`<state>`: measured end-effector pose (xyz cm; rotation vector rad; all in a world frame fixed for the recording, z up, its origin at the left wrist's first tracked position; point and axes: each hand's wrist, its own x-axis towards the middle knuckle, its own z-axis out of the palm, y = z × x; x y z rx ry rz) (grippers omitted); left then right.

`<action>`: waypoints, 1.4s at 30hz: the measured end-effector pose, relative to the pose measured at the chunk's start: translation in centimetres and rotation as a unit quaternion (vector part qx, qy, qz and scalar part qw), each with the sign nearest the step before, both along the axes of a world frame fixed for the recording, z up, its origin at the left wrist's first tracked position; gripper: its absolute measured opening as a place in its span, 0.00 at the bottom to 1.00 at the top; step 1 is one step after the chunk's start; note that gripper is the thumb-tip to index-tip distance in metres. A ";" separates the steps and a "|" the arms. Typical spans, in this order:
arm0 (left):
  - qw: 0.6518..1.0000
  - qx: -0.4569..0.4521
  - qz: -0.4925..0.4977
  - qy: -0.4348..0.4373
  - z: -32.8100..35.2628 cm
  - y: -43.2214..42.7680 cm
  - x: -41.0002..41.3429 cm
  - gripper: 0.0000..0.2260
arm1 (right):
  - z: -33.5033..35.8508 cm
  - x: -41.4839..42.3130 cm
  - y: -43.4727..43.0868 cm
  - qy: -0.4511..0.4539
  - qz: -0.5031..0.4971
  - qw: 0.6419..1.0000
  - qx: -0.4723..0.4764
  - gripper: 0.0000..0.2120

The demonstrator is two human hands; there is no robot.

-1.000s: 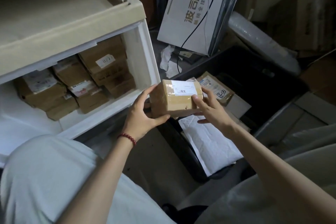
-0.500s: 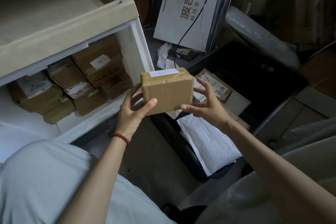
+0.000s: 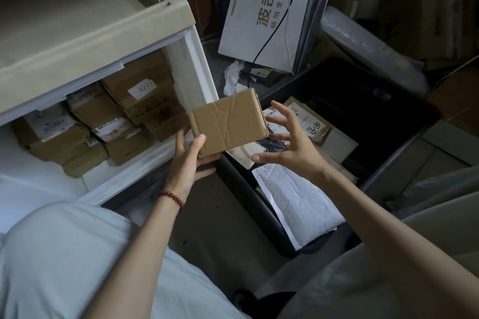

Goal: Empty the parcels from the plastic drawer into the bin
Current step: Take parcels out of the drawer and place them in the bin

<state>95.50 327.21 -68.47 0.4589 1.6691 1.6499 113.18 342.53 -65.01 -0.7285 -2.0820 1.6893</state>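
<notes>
Parcels of brown cardboard [image 3: 140,101] lie packed close together in the white plastic drawer [image 3: 134,176], towards its back right corner. One small brown cardboard parcel [image 3: 229,124] is out of it. It is in the air, between the right front corner of the drawer and the left rim of the black plastic bin [image 3: 255,211].

My left hand [image 3: 189,160] holds this parcel at its lower left corner, with the thumb pressed on the near face and the other fingers behind it. My right hand [image 3: 287,145] is beside the right end with the fingers spread wide. I cannot tell if the fingertips touch the cardboard or are only just beside it.

I judge the parcel to be light, because one hand carries it by a corner. The walls look stiff but creased, and the tape on the face may be a little slippery. A better hold would be on the two short ends, one hand on each.

In the bin I see a white padded envelope [image 3: 293,204] at the near corner and a labelled brown parcel [image 3: 308,122] behind my right hand. The far part of the bin is too dark to read. The beige top of the cabinet [image 3: 77,21] hides the back of the drawer, so I cannot count the parcels left. I cannot see any label on the one I hold.
</notes>
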 end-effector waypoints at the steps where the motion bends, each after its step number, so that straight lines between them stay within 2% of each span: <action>1: 1.000 -0.001 -0.001 0.001 0.0 0.0 0.0 0.29 | 0.2 -0.1 0.0 0.004 -0.001 1.000 0.008 0.50; 6: 1.000 -0.009 0.000 -0.007 0.0 0.1 0.2 0.15 | 0.6 -0.2 -0.3 0.002 -0.011 0.998 0.058 0.49; 10: 0.998 -0.049 -0.015 0.047 0.5 0.3 0.8 0.19 | 0.6 -0.3 0.1 -0.023 -0.012 0.992 0.125 0.48; 12: 0.995 -0.063 -0.031 0.077 1.0 0.2 1.2 0.21 | 0.6 -0.3 0.2 -0.020 0.000 0.992 0.125 0.47; 14: 0.991 -0.071 -0.051 0.100 1.4 0.0 1.6 0.28 | 0.9 -0.1 0.0 -0.011 0.003 0.995 0.103 0.45; 18: 0.988 -0.043 -0.084 0.123 2.0 -0.6 1.8 0.51 | 1.2 0.1 -0.2 -0.019 -0.016 1.000 0.013 0.36; 20: 0.987 -0.026 -0.090 0.130 2.1 -0.7 1.7 0.54 | 1.2 0.3 -0.1 -0.018 -0.018 0.999 -0.036 0.29; 23: 0.977 -0.038 -0.080 0.196 1.9 -0.7 1.7 0.47 | 1.1 0.4 0.0 -0.041 -0.016 0.996 -0.082 0.20; 26: 0.957 -0.041 -0.052 0.282 1.5 -0.6 1.7 0.40 | 1.0 0.5 0.3 -0.071 -0.023 0.991 -0.112 0.22; 30: 0.971 0.014 -0.022 0.237 1.1 -0.3 2.0 0.40 | 0.8 0.3 0.2 -0.114 -0.024 0.987 -0.113 0.31; 32: 0.977 0.040 -0.019 0.209 1.0 -0.2 2.0 0.42 | 0.7 0.2 0.1 -0.126 -0.036 0.985 -0.115 0.29; 36: 0.967 0.020 -0.019 0.253 1.3 -0.4 1.9 0.50 | 0.6 0.0 -0.1 -0.121 -0.048 0.984 -0.121 0.27; 37: 0.965 0.011 -0.019 0.262 1.4 -0.4 1.9 0.49 | 0.6 0.0 -0.2 -0.112 -0.049 0.986 -0.118 0.27; 42: 0.969 -0.004 -0.036 0.245 1.1 -0.2 2.3 0.32 | 0.3 0.6 -0.1 -0.067 -0.050 0.991 -0.105 0.30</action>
